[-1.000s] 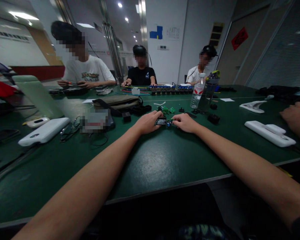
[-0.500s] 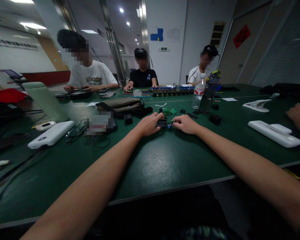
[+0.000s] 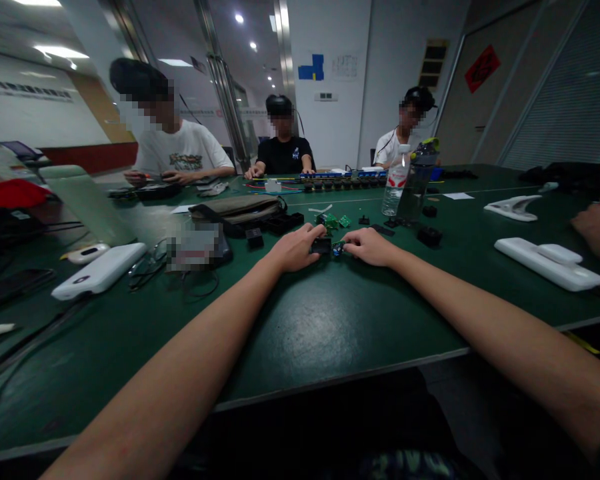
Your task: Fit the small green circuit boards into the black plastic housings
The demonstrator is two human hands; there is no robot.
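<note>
My left hand (image 3: 296,248) is closed on a small black case (image 3: 321,246) just above the green table. Close to its right, my right hand (image 3: 371,246) pinches a small dark blue and green electronic part (image 3: 337,249). The two held pieces are near each other; whether they touch is hard to tell. Behind my hands lie several green circuit boards (image 3: 331,220). Small black parts are around them, among them a flat black piece (image 3: 383,230) and a black block (image 3: 429,236) to the right.
On the green table (image 3: 310,333), a clear bottle (image 3: 395,187) and dark bottle (image 3: 417,193) stand behind my right hand. White devices (image 3: 545,263) lie right, near a person's hand (image 3: 597,223). Left are a white power bank (image 3: 100,270) and pale green bottle (image 3: 87,203). Three people sit opposite.
The whole view has shifted very slightly. Both hands keep nearly the same place and hold; the black case in my left hand looks slightly turned.
</note>
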